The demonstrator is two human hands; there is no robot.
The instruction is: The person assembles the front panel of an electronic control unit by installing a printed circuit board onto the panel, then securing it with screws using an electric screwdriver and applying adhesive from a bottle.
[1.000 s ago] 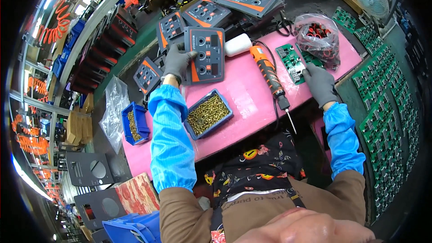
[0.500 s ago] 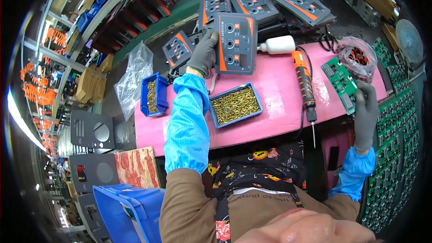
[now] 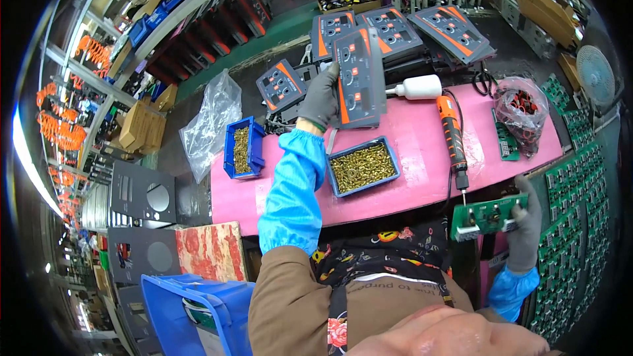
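Note:
My left hand (image 3: 321, 97), in a grey glove, grips the left edge of a grey and orange control panel (image 3: 356, 79), holding it tilted above the pink mat (image 3: 422, 138). In my gloved right hand (image 3: 525, 231) is a green circuit board (image 3: 486, 216), held by its right end with white connectors facing me, over the mat's near edge. Below the panel sits a blue tray of brass screws (image 3: 364, 168). An electric screwdriver (image 3: 452, 133) lies between my hands, its bit close to the board.
More control panels (image 3: 451, 31) are stacked at the back. A white bottle (image 3: 419, 87), a bag of red parts (image 3: 521, 109) and another circuit board (image 3: 506, 137) lie on the mat. Rows of circuit boards (image 3: 575, 204) stand at right. A blue bin (image 3: 241, 148) holds brass pieces at left.
My right hand has brought its circuit board down toward me and turned it, showing the connectors. The panel in my left hand has tilted. The whole view has shifted slightly.

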